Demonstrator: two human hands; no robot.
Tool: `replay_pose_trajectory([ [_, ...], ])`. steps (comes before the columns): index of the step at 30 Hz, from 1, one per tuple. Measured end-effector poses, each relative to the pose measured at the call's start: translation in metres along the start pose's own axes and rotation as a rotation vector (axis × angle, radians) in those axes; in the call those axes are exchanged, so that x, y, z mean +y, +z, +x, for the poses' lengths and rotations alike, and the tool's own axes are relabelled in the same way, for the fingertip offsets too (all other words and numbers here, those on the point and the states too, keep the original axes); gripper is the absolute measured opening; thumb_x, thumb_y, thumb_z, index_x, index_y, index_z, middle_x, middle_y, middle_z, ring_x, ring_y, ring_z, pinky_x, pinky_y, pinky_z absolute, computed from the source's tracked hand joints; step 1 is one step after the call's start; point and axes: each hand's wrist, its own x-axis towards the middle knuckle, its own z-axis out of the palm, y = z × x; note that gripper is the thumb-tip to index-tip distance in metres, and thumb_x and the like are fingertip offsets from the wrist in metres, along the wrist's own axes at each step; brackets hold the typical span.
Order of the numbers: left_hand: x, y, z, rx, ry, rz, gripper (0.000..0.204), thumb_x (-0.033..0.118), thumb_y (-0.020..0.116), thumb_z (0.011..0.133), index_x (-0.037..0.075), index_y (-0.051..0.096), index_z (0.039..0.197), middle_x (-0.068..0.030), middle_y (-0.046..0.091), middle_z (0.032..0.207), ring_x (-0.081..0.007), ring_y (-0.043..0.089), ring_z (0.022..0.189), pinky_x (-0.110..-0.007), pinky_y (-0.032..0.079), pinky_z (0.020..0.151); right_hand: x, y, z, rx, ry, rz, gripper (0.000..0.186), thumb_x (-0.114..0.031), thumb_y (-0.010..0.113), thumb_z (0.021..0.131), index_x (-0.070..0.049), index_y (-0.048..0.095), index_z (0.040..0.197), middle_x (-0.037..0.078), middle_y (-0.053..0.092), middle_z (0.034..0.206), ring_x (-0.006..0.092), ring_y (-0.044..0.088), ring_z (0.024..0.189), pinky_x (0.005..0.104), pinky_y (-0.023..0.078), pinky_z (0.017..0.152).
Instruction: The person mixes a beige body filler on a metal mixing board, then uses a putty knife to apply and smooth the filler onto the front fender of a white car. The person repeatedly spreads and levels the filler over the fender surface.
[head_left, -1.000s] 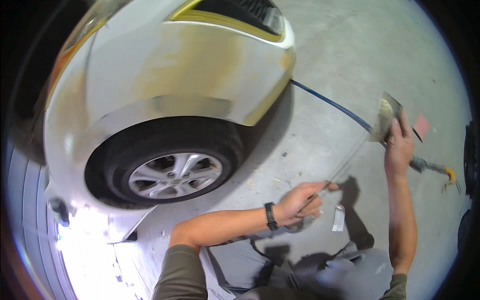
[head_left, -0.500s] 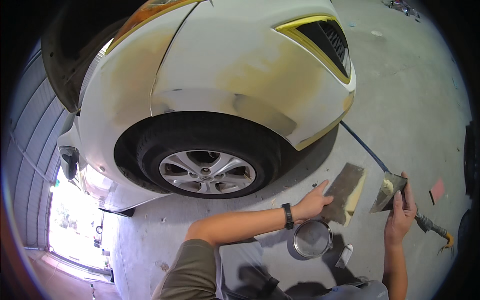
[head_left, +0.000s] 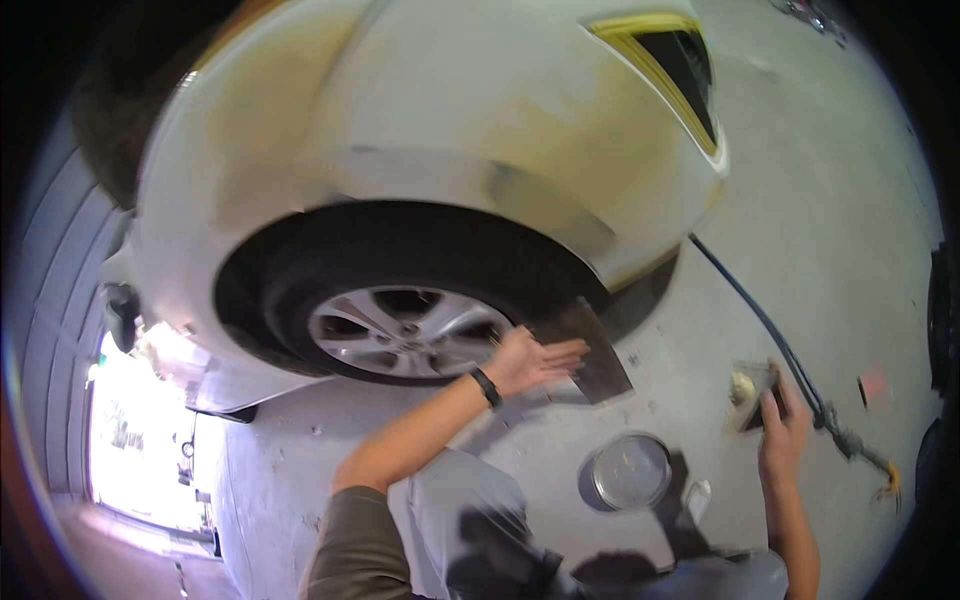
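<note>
My left hand (head_left: 535,362), wearing a black wristband, holds a dark flat putty board (head_left: 603,365) by its near edge, in front of the car's tyre (head_left: 430,235). The fingers look stretched along it, though motion blurs them. Farther right, my right hand (head_left: 785,425) grips a thin, flat filler spreader (head_left: 750,400) with a lump of pale yellow filler (head_left: 741,389) on its face. Above the tyre, the pale fender and bumper (head_left: 430,120) carry sanded yellowish patches (head_left: 590,130). Yellow masking tape (head_left: 650,70) edges the dark bumper opening.
A round tin (head_left: 632,472) stands on the concrete floor below my left hand, with a small white tube-like object (head_left: 698,498) beside it. A dark hose (head_left: 750,305) runs past my right hand to an orange-ended fitting (head_left: 888,480). A pink pad (head_left: 874,386) lies farther right.
My left hand has moved left and up with the board, from beside the tin to in front of the tyre. My right hand has shifted slightly down and left with the spreader.
</note>
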Motion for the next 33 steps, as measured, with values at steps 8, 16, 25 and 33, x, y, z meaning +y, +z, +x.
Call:
replay_pose_trajectory([
  [8,-0.035,-0.061,0.010,0.172,0.150,0.183,0.048,0.030,0.034,0.112,-0.004,0.056,0.137,-0.0174,0.066,0.121,-0.0254,0.069,0.098,-0.035,0.055,0.078,0.004,-0.006,-0.018,-0.057,0.100,0.147,0.047,-0.011,0.063,0.109,0.005,0.058,0.153,0.010,0.068,0.142,0.0144,0.062,0.126,0.0305,0.049,0.108],
  [16,-0.099,0.009,-0.020,-0.146,0.037,1.307,0.029,0.027,0.074,0.099,0.003,0.069,0.113,-0.0116,0.071,0.080,-0.0229,0.069,0.068,-0.036,0.053,0.062,0.020,-0.006,-0.022,-0.117,0.198,0.195,0.048,-0.007,0.063,0.108,0.004,0.057,0.155,0.010,0.069,0.139,0.0142,0.063,0.124,0.0299,0.048,0.108],
  [25,-0.141,0.101,-0.137,-0.490,0.910,1.658,0.049,0.024,0.075,0.094,-0.006,0.065,0.131,-0.0166,0.071,0.090,-0.0307,0.071,0.085,-0.041,0.056,0.073,-0.049,0.011,0.029,-0.401,0.332,-0.086,0.046,-0.003,0.060,0.104,0.002,0.063,0.150,0.003,0.072,0.118,0.0097,0.063,0.106,0.0268,0.050,0.097],
  [33,-0.163,0.088,-0.126,-0.496,0.432,1.875,0.013,0.014,0.064,0.091,0.003,0.070,0.091,-0.0164,0.076,0.078,-0.0333,0.079,0.076,-0.047,0.061,0.063,-0.218,0.032,0.075,-0.955,0.255,-0.466,0.036,-0.009,0.065,0.100,-0.001,0.073,0.134,0.010,0.078,0.104,0.0122,0.067,0.094,0.0325,0.057,0.090],
])
